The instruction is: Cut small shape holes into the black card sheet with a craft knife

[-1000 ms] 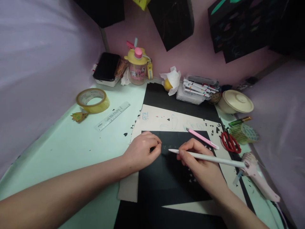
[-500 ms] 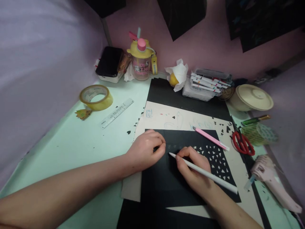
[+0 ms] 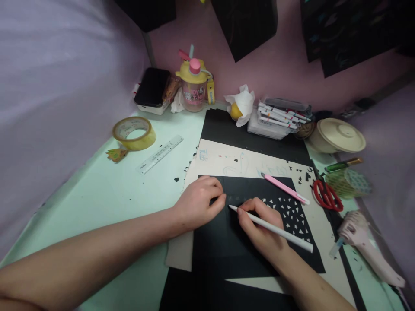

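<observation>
My right hand (image 3: 263, 222) grips a white stylus pen (image 3: 275, 232) near its front, with the tip close to or on a sheet of black paper (image 3: 214, 246). Small stars and triangles are cut through the sheet's right side, and faint star outlines run along its upper part. My left hand (image 3: 200, 203) rests curled in a loose fist on the sheet's left edge, thumb against the forefinger, with nothing visible in it. Just above my right hand, a pink craft knife (image 3: 285, 188) lies across the sheet's upper right edge.
Left of the paper lie a clear ruler (image 3: 160, 154) and a tape roll (image 3: 134, 134). To the right are red-handled scissors (image 3: 327, 196), a glue gun (image 3: 369, 246) and a lidded bowl (image 3: 337, 135). A drink cup (image 3: 193, 88) and a box of pens (image 3: 279, 119) stand at the back.
The pen's rear end has swung slightly up and left, while its tip has shifted very little. My left hand stays in place. The camera view has moved slightly.
</observation>
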Available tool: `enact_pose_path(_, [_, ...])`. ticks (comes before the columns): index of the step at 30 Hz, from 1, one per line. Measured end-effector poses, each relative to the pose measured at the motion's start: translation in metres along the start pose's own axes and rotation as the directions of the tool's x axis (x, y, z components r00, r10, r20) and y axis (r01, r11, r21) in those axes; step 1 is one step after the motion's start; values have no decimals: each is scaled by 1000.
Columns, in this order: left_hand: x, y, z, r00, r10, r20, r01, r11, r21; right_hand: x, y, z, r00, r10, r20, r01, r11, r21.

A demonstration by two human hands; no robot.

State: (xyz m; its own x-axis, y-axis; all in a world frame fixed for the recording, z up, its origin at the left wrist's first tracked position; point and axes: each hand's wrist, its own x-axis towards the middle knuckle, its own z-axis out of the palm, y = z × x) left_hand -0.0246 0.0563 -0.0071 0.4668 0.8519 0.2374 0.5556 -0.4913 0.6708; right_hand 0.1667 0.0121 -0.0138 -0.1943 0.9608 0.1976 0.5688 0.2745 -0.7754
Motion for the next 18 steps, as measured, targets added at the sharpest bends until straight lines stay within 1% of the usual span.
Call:
enact_pose_path(14, [-1,-1,0,1000,-5,6,5,1000,16,0,-2,0,998,-12,-59,11,1000,-26])
enact_pose_path(18, [-1,-1,1,1000,-9,9,9,1000,23,-1,-1,0,999,-12,-37,11,1000,-27])
